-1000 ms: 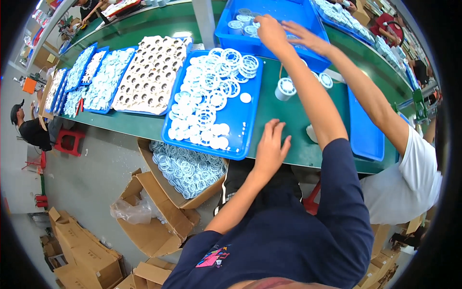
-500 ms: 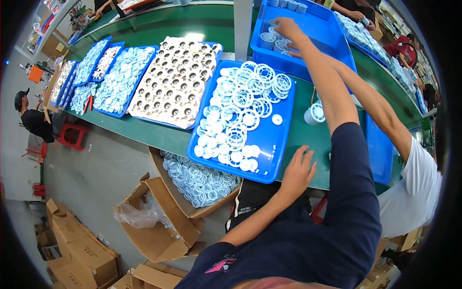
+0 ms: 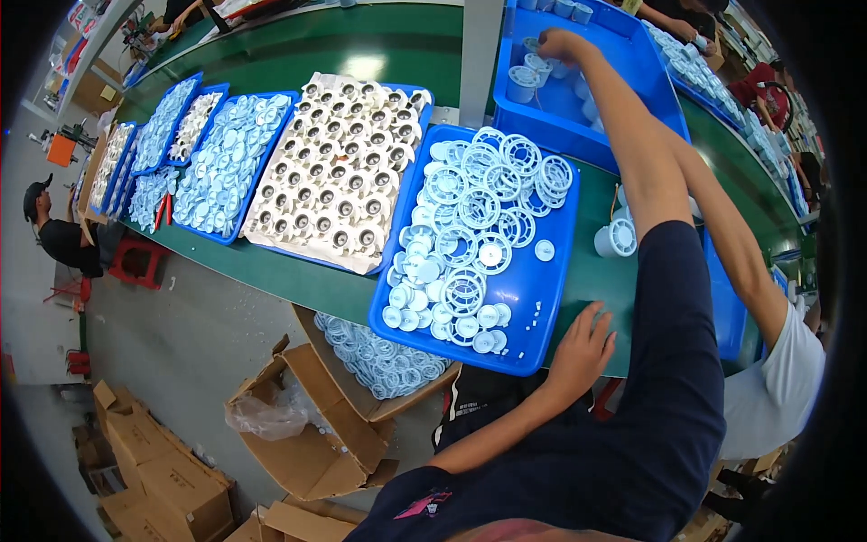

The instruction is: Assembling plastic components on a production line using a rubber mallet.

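My right hand point(image 3: 564, 45) reaches over the deep blue bin point(image 3: 623, 144) at the far side, its fingers bent down just above several pale-blue cylindrical cups point(image 3: 522, 83). Whether it grips one is hidden. Near the table's front edge my left hand point(image 3: 582, 348) lies with fingers spread and nothing in them. Beside it is a shallow blue tray point(image 3: 528, 334) holding pale-blue plastic rings point(image 3: 480, 208) and small round discs point(image 3: 408, 319). Another cup-like part with a spoked end point(image 3: 616, 238) lies on the green table, to the left of my right upper arm.
A white-sleeved co-worker's arm point(image 3: 731, 235) reaches in from the right, partly behind mine. To the left are a moulded carton tray point(image 3: 339, 172) with metal-centred parts and a blue tray of pale-blue parts point(image 3: 230, 163). Cardboard boxes point(image 3: 312, 420) stand on the floor below.
The whole view has shifted, so the trays appear further right and lower. My right hand's fingers are now more bent over the cups. The left hand stays spread near the table edge.
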`<move>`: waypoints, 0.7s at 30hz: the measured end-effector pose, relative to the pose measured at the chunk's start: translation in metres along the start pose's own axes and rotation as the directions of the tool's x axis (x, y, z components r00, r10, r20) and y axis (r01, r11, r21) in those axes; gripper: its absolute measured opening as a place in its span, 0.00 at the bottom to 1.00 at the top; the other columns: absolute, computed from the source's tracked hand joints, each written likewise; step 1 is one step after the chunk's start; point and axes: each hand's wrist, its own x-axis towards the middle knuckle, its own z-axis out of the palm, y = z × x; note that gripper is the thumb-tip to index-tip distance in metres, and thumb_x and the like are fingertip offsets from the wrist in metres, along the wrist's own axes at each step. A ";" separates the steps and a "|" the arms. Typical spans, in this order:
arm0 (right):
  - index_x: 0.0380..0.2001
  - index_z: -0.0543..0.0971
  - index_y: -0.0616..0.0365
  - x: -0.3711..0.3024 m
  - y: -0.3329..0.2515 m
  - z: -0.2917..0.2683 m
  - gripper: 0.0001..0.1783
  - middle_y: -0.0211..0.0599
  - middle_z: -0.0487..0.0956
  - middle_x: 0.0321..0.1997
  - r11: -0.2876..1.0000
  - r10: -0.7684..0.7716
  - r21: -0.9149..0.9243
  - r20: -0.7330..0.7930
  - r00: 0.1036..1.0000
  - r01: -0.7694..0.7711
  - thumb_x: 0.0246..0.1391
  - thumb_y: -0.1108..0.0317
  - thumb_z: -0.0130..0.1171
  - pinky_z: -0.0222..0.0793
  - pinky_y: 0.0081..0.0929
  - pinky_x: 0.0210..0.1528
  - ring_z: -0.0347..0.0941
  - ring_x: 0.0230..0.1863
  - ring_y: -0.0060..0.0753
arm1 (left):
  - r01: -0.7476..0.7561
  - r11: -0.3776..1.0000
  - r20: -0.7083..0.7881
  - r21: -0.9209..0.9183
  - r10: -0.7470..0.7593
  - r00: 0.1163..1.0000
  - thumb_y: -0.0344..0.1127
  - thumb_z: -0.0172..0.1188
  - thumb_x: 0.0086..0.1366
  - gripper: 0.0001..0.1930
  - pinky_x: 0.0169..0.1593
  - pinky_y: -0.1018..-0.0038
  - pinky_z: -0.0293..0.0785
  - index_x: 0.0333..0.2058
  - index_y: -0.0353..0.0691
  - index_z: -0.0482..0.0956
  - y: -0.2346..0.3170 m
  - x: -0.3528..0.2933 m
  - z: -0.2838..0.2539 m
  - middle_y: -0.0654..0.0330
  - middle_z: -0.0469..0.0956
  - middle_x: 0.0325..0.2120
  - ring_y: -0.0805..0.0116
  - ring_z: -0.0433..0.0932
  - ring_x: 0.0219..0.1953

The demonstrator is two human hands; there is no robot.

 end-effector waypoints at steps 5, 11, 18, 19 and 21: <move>0.57 0.82 0.56 0.008 0.024 0.008 0.26 0.51 0.81 0.60 0.982 -0.175 -0.107 -0.190 0.966 0.157 0.55 0.60 0.59 0.80 0.48 0.51 0.81 0.55 0.56 | -0.026 0.999 0.013 -0.021 0.026 1.000 0.29 0.65 0.66 0.17 0.54 0.59 0.79 0.52 0.33 0.75 0.006 0.001 0.002 0.44 0.72 0.57 0.42 0.79 0.54; 0.57 0.83 0.55 0.015 0.037 0.012 0.28 0.54 0.82 0.57 0.931 -0.307 -0.270 -0.206 0.929 0.247 0.54 0.58 0.59 0.76 0.44 0.60 0.80 0.56 0.56 | -0.015 0.999 0.024 -0.033 0.016 1.000 0.29 0.66 0.66 0.17 0.54 0.59 0.79 0.51 0.32 0.75 0.009 0.002 0.000 0.44 0.72 0.56 0.42 0.79 0.53; 0.49 0.84 0.65 -0.012 0.008 0.003 0.26 0.54 0.85 0.39 0.997 -0.054 0.054 0.047 0.997 0.051 0.53 0.57 0.62 0.81 0.47 0.29 0.83 0.22 0.49 | -0.004 1.000 0.004 0.024 0.004 1.000 0.30 0.66 0.66 0.17 0.53 0.59 0.79 0.52 0.34 0.75 0.004 0.001 -0.001 0.45 0.73 0.56 0.42 0.79 0.53; 0.49 0.84 0.65 -0.013 0.008 0.003 0.26 0.54 0.85 0.39 0.997 -0.049 0.057 0.044 0.998 0.047 0.53 0.57 0.62 0.81 0.47 0.29 0.83 0.22 0.49 | -0.004 0.999 0.003 0.032 0.004 1.000 0.30 0.66 0.66 0.17 0.53 0.59 0.79 0.52 0.35 0.76 0.005 0.001 -0.001 0.45 0.73 0.55 0.41 0.79 0.53; 0.47 0.84 0.65 -0.014 0.012 0.006 0.25 0.55 0.85 0.42 0.972 -0.118 -0.197 0.071 0.991 0.129 0.50 0.57 0.66 0.82 0.47 0.36 0.85 0.33 0.52 | -0.012 0.999 0.015 0.033 0.011 1.000 0.30 0.65 0.66 0.18 0.53 0.59 0.79 0.52 0.33 0.75 0.006 0.001 0.001 0.44 0.73 0.56 0.41 0.79 0.54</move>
